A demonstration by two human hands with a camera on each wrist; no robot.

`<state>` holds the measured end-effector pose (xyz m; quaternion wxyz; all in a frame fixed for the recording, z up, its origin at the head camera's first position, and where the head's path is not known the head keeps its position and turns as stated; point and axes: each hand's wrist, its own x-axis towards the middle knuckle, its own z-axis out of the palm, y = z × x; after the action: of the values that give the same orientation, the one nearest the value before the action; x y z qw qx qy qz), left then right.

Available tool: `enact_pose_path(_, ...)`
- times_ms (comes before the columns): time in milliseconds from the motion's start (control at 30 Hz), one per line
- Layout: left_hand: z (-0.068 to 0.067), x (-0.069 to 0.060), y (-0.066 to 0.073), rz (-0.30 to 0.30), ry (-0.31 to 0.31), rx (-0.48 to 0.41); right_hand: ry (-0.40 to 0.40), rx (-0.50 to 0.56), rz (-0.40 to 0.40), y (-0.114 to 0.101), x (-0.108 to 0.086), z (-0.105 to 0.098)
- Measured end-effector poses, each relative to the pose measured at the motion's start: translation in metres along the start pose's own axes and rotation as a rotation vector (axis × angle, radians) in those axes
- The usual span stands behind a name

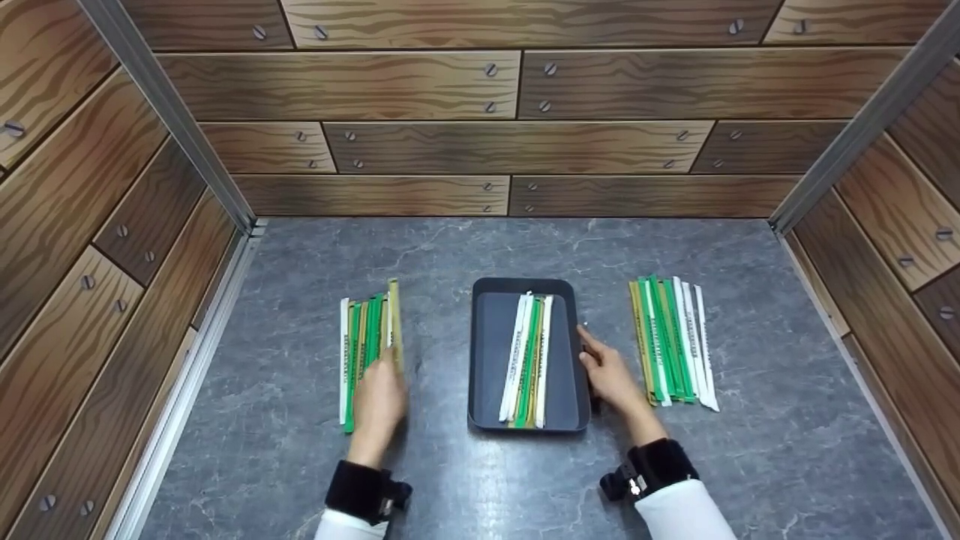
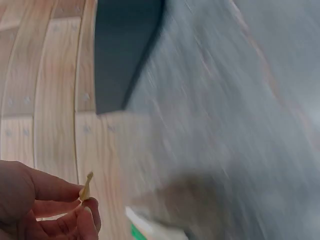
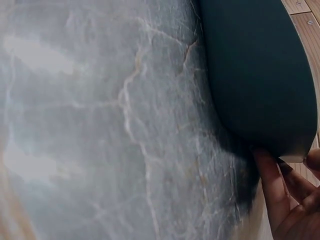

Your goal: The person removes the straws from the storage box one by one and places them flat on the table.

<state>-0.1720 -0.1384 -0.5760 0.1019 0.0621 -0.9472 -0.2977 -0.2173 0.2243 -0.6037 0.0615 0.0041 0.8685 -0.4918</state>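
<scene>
In the head view, my left hand [image 1: 379,397] pinches a yellow stick packet [image 1: 396,307] at the right edge of the left group of packets [image 1: 373,330]. The left wrist view shows that packet [image 2: 86,187] end-on between thumb and finger of the hand [image 2: 50,205]. My right hand [image 1: 613,379] is at the right side of the dark tray [image 1: 583,405]; in the right wrist view its fingers [image 3: 270,175] touch the tray's wall [image 3: 265,80]. White, green and yellow packets [image 1: 531,360] lie lengthwise inside the tray.
A second group of yellow, green and white packets [image 1: 675,341] lies on the grey marbled table [image 1: 480,487], right of my right hand. Wood-patterned walls [image 1: 420,146] with metal corner strips enclose the table at the back and both sides.
</scene>
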Motion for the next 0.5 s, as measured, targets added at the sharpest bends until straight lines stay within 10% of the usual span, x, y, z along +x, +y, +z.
enact_pose_path(500, -0.008, 0.004, -0.038, -0.160, -0.050, 0.100, 0.021, -0.025, 0.017, 0.000, 0.000, 0.000)
